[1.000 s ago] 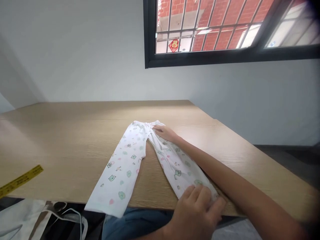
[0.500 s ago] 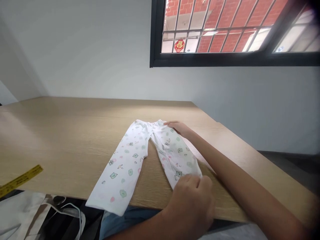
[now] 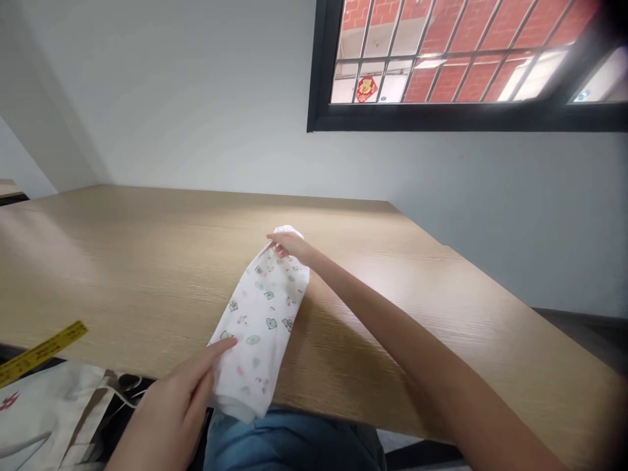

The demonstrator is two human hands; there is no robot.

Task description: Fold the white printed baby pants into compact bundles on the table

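- The right hand pinches the waistband of the printed trousers; the left hand, fingers extended, touches the cuff end.
- A second ago both legs lay spread apart; now one leg lies folded over the other.
- One garment, one yellow ruler.
- The cuffs overhang the bench front edge; bare wood lies on both sides.

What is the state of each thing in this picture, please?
Printed child's trousers: folded lengthwise, one leg over the other, cuffs hanging past the table edge.
Left hand: fingers on the cuff end.
Right hand: pinching the waistband.
Yellow tape measure: flat on the wooden table.
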